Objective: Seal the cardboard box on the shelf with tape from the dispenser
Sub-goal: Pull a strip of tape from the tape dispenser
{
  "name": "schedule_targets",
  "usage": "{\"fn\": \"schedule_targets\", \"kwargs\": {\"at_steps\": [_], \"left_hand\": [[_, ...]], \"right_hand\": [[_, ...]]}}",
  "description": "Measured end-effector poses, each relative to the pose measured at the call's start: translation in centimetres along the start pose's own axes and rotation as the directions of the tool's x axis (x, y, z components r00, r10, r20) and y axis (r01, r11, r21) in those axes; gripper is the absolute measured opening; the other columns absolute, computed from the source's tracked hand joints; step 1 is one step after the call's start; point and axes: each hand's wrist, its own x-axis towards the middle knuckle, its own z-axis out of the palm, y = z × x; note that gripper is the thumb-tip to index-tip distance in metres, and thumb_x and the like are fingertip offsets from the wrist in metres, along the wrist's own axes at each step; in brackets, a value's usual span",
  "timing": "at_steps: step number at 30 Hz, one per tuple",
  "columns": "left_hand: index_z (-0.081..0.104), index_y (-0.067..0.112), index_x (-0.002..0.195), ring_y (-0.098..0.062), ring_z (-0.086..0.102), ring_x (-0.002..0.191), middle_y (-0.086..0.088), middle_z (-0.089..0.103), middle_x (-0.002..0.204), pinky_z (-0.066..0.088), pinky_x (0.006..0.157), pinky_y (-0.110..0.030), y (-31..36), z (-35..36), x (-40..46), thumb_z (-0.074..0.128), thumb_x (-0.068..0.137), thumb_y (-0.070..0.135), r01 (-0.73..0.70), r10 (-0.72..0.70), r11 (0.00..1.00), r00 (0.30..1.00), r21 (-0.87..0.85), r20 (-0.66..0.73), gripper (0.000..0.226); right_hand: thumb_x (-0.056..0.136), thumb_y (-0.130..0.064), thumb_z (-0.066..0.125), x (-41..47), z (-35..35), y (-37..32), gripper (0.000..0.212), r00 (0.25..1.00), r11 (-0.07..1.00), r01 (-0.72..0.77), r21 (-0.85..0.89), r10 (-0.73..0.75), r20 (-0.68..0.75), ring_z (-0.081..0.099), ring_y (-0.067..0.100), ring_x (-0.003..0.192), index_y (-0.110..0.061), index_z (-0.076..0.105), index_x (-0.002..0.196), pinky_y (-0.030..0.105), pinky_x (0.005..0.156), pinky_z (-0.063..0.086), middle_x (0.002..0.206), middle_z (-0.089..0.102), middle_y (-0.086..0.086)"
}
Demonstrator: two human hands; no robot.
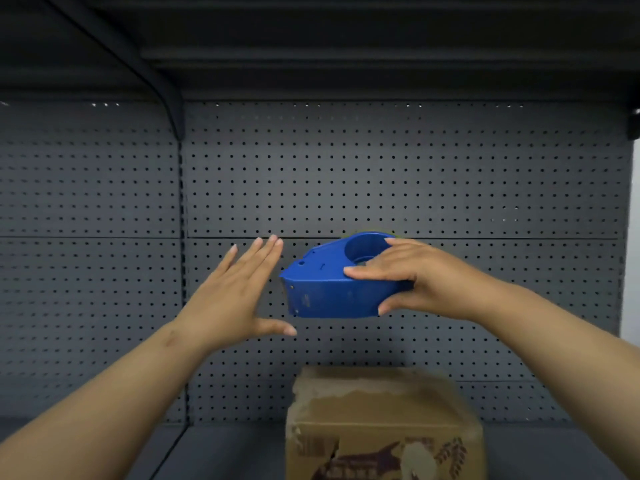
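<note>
My right hand (412, 275) grips a blue plastic tape dispenser (325, 289) in the air, thumb under it and fingers over its round hub. My left hand (235, 292) hovers just left of the dispenser, fingers spread, holding nothing and not touching it. Below them a brown cardboard box (381, 420) stands on the grey shelf (221, 452); its top looks worn with torn paper, and its front carries a dark print. No tape strip is visible coming off the dispenser.
A grey pegboard back wall (381, 174) rises behind everything. A dark upper shelf (346, 46) with a bracket (169, 98) hangs overhead. A vertical post (182, 271) splits the wall left of centre.
</note>
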Motion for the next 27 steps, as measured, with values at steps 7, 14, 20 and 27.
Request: {"fn": "schedule_targets", "kwargs": {"at_steps": [7, 14, 20, 27], "left_hand": [[-0.016, 0.033, 0.144, 0.004, -0.016, 0.131, 0.010, 0.003, 0.157, -0.015, 0.110, -0.027, -3.9, 0.6, -0.7, 0.068, 0.064, 0.060, 0.140, -0.110, 0.958, 0.986, -0.251, 0.128, 0.119], [0.036, 0.039, 0.136, 0.009, 0.044, 0.114, 0.030, 0.049, 0.120, 0.033, 0.106, -0.027, -5.8, 1.5, 0.3, 0.074, 0.075, 0.025, 0.245, -0.141, 0.678, 0.969, -0.693, 0.205, 0.073], [0.051, 0.040, 0.120, -0.002, 0.055, 0.114, 0.018, 0.059, 0.122, 0.042, 0.101, -0.032, -5.4, 2.3, 0.9, 0.076, 0.073, 0.020, 0.279, -0.027, 0.445, 0.954, -0.851, 0.298, 0.057], [0.065, 0.028, 0.109, -0.018, 0.064, 0.109, -0.004, 0.068, 0.117, 0.045, 0.099, -0.038, -3.6, 3.2, 1.4, 0.074, 0.068, 0.018, 0.309, 0.041, 0.111, 0.948, -0.945, 0.315, 0.043]], "right_hand": [[0.069, -0.034, 0.070, 3.1, 2.3, -1.2, 0.064, 0.995, 0.997, 0.056, -0.044, -0.060, -0.086, 0.051, -0.001, 0.114, -0.041, 0.042, 0.127, 0.018, 0.114, 0.012, 0.113, 0.064, -0.015], [0.070, -0.040, 0.070, 4.9, 3.9, -2.1, 0.065, 0.995, 0.999, 0.036, -0.007, -0.036, -0.098, 0.052, -0.004, 0.113, -0.046, 0.039, 0.127, 0.022, 0.115, 0.014, 0.124, 0.054, -0.018], [0.069, -0.033, 0.072, 5.3, 4.2, -2.3, 0.065, 0.992, 1.000, 0.003, 0.013, -0.002, -0.128, 0.049, -0.010, 0.113, -0.046, 0.041, 0.125, 0.040, 0.112, 0.022, 0.119, 0.045, -0.048], [0.071, -0.043, 0.066, 4.8, 3.9, -2.0, 0.056, 0.982, 0.998, 0.005, 0.069, 0.008, -0.187, 0.057, 0.001, 0.105, -0.042, 0.046, 0.124, 0.027, 0.114, 0.021, 0.108, 0.063, -0.026]]}}
